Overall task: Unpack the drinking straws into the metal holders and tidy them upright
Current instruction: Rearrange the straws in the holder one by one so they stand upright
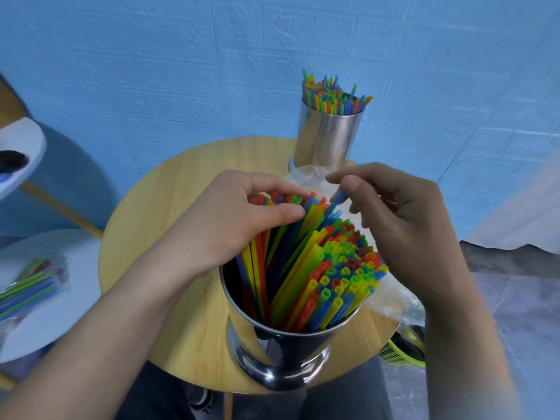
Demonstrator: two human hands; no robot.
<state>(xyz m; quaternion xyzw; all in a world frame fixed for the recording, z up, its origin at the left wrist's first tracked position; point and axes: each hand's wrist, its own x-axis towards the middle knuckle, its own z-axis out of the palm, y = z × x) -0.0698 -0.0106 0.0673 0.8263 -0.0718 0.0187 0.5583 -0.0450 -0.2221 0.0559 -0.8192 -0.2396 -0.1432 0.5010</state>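
- The near metal holder point(288, 353) stood just below and between both hands, on the round wooden table point(169, 222).
- Its straws had split into two groups. A leaning bundle point(291, 237) ran with its long axis slanting from the holder's mouth up and away, under the left hand. The other group, the standing straws point(342, 283), tilted towards the right wrist with their open ends showing.
- The left hand point(242, 219) was the nearer one to the leaning bundle. Its fingers and thumb were curled over the far tips, gripping them together.
- The right hand point(400, 216) hovered just right of those tips, its other fingers loosely bent. The thumb and forefinger appeared to pinch the end of a single blue straw point(336, 204) that stuck out from the bundle.
- I judged that the coming move turned on that slant: the bundle would have to swing back towards the right hand to stand upright.
- Counted: two hands; two metal holders, the far holder point(327, 137) being beyond the fingertips and already full of upright straws point(330, 95).
- One crumpled clear wrapper point(309, 177) lay beneath and beyond the hands.
- One sealed straw pack point(27, 286) lay well to the left of the left forearm.
- The loose straws were too many to count.
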